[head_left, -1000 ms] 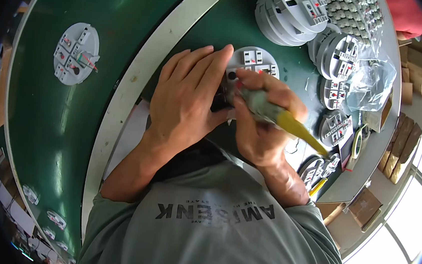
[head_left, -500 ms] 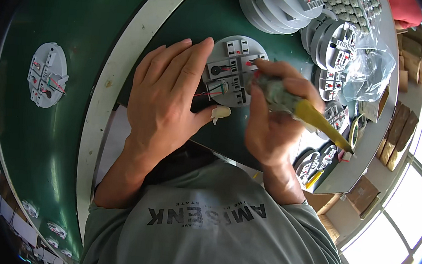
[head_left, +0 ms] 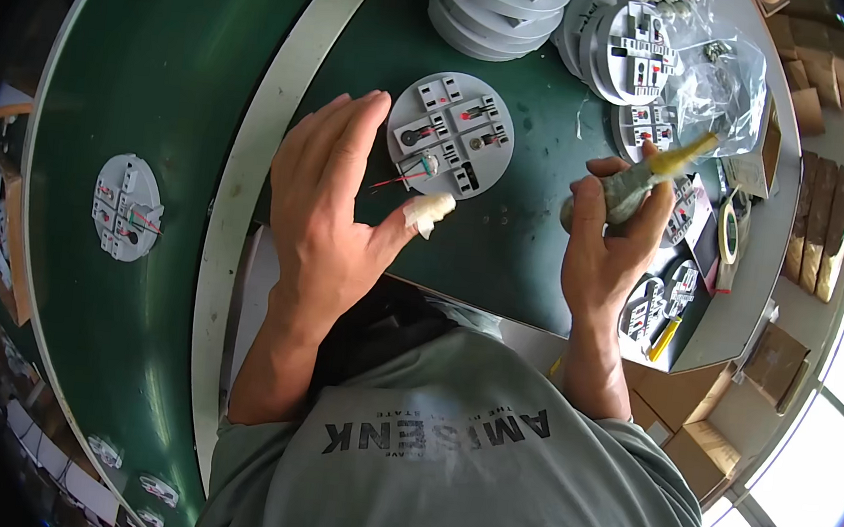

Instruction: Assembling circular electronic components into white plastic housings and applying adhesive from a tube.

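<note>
A round grey plastic disc lies flat on the green table, carrying raised slots, small red and black parts and a thin red wire. Beside its left edge is my left hand, open, fingers stretched and thumb apart, with torn whitish wrapping on the thumb tip. It holds nothing. Off to the right of the disc, my right hand is closed around a thick grey-green wrapped tool with a yellow tail pointing up and right. The tool's working tip is hidden or too blurred to make out.
Stacked grey discs stand at the back, with more discs beside them. A clear plastic bag, a tape roll and a yellow-handled tool lie right. Another disc sits on the green belt at left.
My right hand has drawn away from the disc to the right, still gripping the tool. My left hand has come off the disc's edge. The view has shifted slightly.
</note>
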`<state>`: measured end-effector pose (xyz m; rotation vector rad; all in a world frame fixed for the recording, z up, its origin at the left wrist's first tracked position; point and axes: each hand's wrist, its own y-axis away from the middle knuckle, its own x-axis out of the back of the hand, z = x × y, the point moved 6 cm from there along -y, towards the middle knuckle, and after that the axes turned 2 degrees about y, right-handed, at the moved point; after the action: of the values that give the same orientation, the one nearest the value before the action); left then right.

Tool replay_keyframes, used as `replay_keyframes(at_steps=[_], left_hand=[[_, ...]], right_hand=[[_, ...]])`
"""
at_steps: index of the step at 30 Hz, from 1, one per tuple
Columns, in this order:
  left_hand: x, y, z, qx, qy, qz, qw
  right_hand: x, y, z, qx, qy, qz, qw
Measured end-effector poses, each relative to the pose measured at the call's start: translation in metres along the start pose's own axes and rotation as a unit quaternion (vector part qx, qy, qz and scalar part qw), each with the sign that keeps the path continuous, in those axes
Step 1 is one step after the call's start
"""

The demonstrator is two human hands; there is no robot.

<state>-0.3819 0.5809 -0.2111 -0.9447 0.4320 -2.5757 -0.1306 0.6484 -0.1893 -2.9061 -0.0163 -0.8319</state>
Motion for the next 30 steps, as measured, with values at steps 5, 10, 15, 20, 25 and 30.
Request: replay_keyframes(at_steps=[5, 10, 15, 20, 25, 30], left_hand=[[-0.029, -0.040, 0.021, -0.068, -0.038, -0.013, 0.997], [-0.061, -0.054, 0.022, -0.044, -0.060, -0.057, 0.996], [-0.063, -0.060, 0.033, -0.054, -0.114, -0.056, 0.990], [-0.071, -0.065, 0.035, -0.079, -0.122, -0.051, 0.988], [-0.071, -0.072, 0.034, -0.134, -0.106, -0.089, 0.981], [-0.072, -0.082, 0.031, -0.165, -0.100, -0.137, 0.972]], right_hand=[[0.014, -0.016, 0.026, 0.050, 0.256, -0.017, 0.965], [0.007, -0.023, -0.002, 0.164, 0.323, 0.001, 0.932], [-0.043, -0.028, -0.021, 0.139, 0.126, -0.186, 0.964], [-0.071, -0.039, -0.002, 0.193, 0.156, -0.160, 0.955], [-0.072, -0.041, 0.004, 0.184, 0.145, -0.127, 0.964], [-0.071, -0.045, 0.005, 0.179, 0.124, -0.122, 0.968]])
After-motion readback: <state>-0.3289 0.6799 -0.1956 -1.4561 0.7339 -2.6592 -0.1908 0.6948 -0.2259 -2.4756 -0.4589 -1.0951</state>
